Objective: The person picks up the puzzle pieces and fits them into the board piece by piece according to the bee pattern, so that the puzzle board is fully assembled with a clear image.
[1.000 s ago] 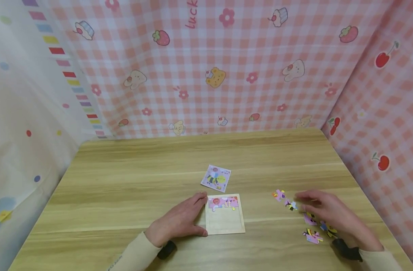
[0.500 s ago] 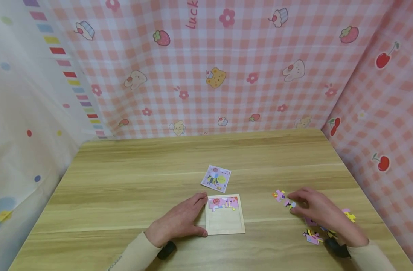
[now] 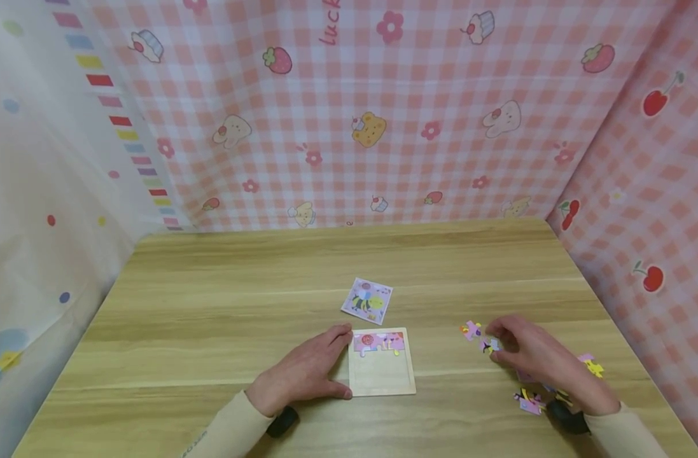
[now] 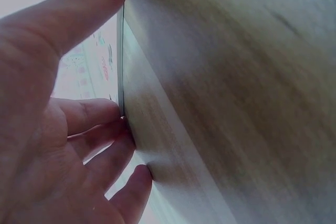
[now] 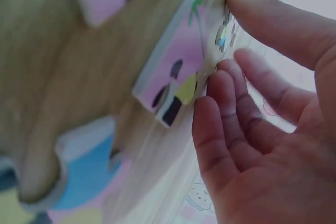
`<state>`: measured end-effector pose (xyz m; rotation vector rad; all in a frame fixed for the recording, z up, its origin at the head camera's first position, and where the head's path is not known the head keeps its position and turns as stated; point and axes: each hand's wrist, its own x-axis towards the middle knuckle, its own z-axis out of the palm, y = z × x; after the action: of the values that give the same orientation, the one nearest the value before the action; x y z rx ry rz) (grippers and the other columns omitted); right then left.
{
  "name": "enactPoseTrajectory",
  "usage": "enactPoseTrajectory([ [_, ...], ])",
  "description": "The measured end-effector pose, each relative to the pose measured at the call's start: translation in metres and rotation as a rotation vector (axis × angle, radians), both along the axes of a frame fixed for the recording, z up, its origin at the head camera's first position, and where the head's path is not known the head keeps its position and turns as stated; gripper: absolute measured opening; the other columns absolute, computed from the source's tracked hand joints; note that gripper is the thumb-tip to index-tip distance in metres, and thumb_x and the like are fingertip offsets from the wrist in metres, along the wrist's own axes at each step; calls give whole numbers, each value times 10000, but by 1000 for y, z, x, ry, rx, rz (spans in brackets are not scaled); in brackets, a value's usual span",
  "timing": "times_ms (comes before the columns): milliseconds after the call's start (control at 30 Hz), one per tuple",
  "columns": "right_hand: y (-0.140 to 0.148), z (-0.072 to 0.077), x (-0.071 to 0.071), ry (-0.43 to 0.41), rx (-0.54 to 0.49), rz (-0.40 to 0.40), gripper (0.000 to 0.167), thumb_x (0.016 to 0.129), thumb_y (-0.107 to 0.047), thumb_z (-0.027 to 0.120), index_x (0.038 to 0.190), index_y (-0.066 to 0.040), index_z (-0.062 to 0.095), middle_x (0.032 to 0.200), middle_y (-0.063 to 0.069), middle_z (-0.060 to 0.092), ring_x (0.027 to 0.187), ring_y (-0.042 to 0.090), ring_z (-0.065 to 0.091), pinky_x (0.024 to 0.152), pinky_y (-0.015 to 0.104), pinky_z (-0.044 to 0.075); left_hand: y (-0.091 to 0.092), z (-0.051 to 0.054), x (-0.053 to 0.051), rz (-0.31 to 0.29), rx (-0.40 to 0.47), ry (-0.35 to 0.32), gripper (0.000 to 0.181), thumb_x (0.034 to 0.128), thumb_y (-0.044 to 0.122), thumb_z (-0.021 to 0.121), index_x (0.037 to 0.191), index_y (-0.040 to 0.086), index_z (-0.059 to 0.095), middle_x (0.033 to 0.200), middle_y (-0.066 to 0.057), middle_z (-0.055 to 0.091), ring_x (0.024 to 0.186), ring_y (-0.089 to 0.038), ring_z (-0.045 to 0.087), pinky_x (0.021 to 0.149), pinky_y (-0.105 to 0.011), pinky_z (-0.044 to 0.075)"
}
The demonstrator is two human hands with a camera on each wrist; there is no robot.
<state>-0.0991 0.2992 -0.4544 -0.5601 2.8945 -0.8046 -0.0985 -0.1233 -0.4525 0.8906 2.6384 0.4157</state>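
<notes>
A square wooden puzzle frame [image 3: 382, 381] has joined pink pieces along its top edge. The left hand [image 3: 308, 366] holds the frame's left side, thumb at the lower corner and fingers at the upper one. In the left wrist view the left hand [image 4: 68, 124] touches the frame's edge. The right hand [image 3: 540, 356] is at a small black, blue and pink piece [image 3: 488, 346], thumb and fingertips on either side of it. In the right wrist view the right hand [image 5: 268, 93] has a gap between thumb and fingers, a pink piece [image 5: 178, 61] lying nearby.
A bee picture card [image 3: 368, 301] lies behind the frame. Loose pieces surround the right hand: an orange and pink one [image 3: 471, 329], a yellow one [image 3: 593, 367], a pink and black one [image 3: 529, 401], and others partly under the hand. Patterned cloth [image 3: 406, 165] stands behind the table.
The right hand has moved left, from above the pieces to the small black and blue piece, uncovering the yellow piece. Its fingers have drawn closer around it. The left hand keeps its place.
</notes>
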Motion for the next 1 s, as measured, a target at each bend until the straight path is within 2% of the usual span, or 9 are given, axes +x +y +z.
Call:
enactPoseTrajectory([
  [100, 0, 1, 0, -16, 28, -31, 298, 827, -181, 879, 1057, -120, 701, 1083, -3, 653, 967, 176, 598, 812, 379, 533, 0, 0, 0, 0, -2, 2, 994, 838, 496, 844, 1549, -41, 404, 1631, -164, 356, 1467, -296, 411, 1192, -434, 380],
  [200, 0, 2, -2, -30, 44, -32, 252, 831, -200, 878, 1010, -158, 706, 1094, 7, 644, 963, 183, 588, 814, 401, 524, 0, 0, -1, 3, -3, 1, 996, 838, 496, 844, 1551, -41, 402, 1634, -164, 353, 1472, -295, 406, 1193, -434, 378],
  [400, -1, 3, -4, -85, -5, -34, 264, 836, -139, 864, 982, -135, 645, 962, -24, 615, 847, 119, 533, 715, 300, 487, 0, 0, 0, 4, 0, 2, 996, 839, 490, 846, 1552, -41, 399, 1637, -161, 350, 1476, -292, 399, 1200, -429, 369],
  [567, -3, 4, -3, -139, -83, -18, 196, 897, -21, 766, 996, -106, 620, 851, -47, 593, 740, 57, 513, 614, 245, 467, 0, 0, 0, 4, 5, 1, 994, 834, 485, 852, 1548, -44, 405, 1632, -162, 356, 1467, -295, 412, 1194, -428, 378],
  [700, -4, 6, -1, -118, -106, -24, 175, 933, 36, 697, 999, -112, 633, 856, -41, 614, 722, 45, 520, 604, 240, 474, 0, -1, 0, 0, 8, 7, 997, 833, 487, 852, 1546, -48, 405, 1631, -165, 357, 1467, -296, 411, 1195, -426, 376],
  [833, -5, 9, 0, -126, -131, -49, 150, 964, 14, 679, 1007, -126, 645, 875, -30, 640, 714, 49, 539, 592, 241, 483, 0, -2, 0, 2, 7, -1, 999, 835, 491, 848, 1551, -44, 401, 1636, -163, 350, 1477, -292, 398, 1202, -423, 365],
  [1000, -7, 13, 0, -98, -133, -42, 148, 969, 9, 681, 1003, -135, 669, 921, -46, 678, 796, 47, 591, 644, 236, 511, 0, -3, 0, 10, 4, -12, 1000, 836, 491, 848, 1554, -39, 397, 1639, -158, 346, 1480, -290, 393, 1204, -424, 362],
])
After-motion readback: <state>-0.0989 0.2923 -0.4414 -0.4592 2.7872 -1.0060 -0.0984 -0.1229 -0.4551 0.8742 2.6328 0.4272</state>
